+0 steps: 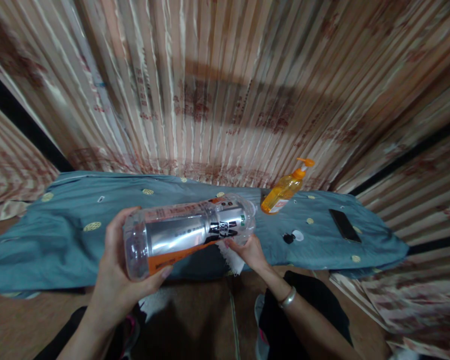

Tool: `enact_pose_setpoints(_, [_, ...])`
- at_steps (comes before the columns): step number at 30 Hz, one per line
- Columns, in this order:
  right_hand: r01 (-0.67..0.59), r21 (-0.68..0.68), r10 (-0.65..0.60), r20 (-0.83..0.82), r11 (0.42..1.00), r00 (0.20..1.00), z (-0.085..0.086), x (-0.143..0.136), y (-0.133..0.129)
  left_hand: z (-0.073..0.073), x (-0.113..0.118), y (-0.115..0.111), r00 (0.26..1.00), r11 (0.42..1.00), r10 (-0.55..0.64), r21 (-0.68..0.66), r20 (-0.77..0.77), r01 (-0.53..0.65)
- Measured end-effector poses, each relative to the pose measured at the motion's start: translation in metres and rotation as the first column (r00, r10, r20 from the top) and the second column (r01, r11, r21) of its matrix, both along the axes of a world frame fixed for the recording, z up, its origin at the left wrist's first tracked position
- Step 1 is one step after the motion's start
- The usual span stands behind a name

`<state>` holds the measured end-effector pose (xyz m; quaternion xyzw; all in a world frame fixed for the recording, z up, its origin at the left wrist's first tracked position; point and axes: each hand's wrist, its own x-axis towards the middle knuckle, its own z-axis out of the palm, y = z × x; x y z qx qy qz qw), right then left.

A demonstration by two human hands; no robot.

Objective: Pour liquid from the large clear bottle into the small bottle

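Note:
A large clear plastic bottle [180, 232] with a silver and orange label lies sideways in the air in front of me. Around its base end, at the left, my left hand [125, 270] is wrapped with the thumb along the near side. My right hand [247, 252] is closed near the neck end, pressing a white tissue [232, 259] with a ragged edge against the bottle's underside. Some of the right fingers are hidden behind the bottle. No cap shows clearly at the neck.
The bottle is above a bed with a teal patterned sheet [75, 240]. On the sheet stand or lie an orange pump bottle [283, 192], a black phone [344, 225], a white round piece [298, 235] and a small black item [288, 238]. Pleated curtains [217, 100] hang behind.

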<state>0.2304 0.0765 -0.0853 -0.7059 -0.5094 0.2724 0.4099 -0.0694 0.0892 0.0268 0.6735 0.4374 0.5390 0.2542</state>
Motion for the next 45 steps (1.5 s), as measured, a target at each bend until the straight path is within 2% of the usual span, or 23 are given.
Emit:
enact_pose_setpoints(7, [-0.016, 0.007, 0.016, 0.012, 1.000, 1.000, 0.0000, 0.0002, 0.0004, 0.0033, 0.0019, -0.0008, 0.999, 0.999, 0.023, 0.041, -0.027, -0.022])
enact_pose_setpoints(15, [-0.028, 0.020, 0.029, -0.033, 0.999, 0.999, 0.0043, -0.0018, -0.0014, -0.0040, -0.0044, -0.0001, 0.998, 1.000, 0.017, 0.016, -0.068, -0.016])
enact_pose_setpoints(24, [-0.022, 0.030, 0.023, -0.022, 0.999, 1.000, -0.0042, 0.0002, 0.0005, 0.0023, 0.0019, -0.0033, 0.995, 0.996, 0.059, 0.071, -0.077, -0.054])
enact_pose_setpoints(30, [-0.027, 0.060, 0.028, -0.020, 0.998, 0.999, -0.0036, -0.0001, 0.0003, 0.0005, 0.0007, -0.0031, 0.997, 0.997, 0.050, 0.069, -0.066, -0.045])
enact_pose_setpoints(35, [-0.018, 0.049, 0.018, -0.012, 0.999, 1.000, -0.0031, 0.0002, 0.0003, 0.0003, -0.0004, -0.0010, 0.992, 0.989, 0.069, 0.134, -0.106, -0.055])
enact_pose_setpoints(45, [-0.023, 0.065, 0.024, -0.007, 0.998, 1.000, -0.0051, 0.0006, 0.0001, 0.0013, 0.0000, -0.0018, 0.992, 0.991, 0.068, 0.118, -0.105, -0.055])
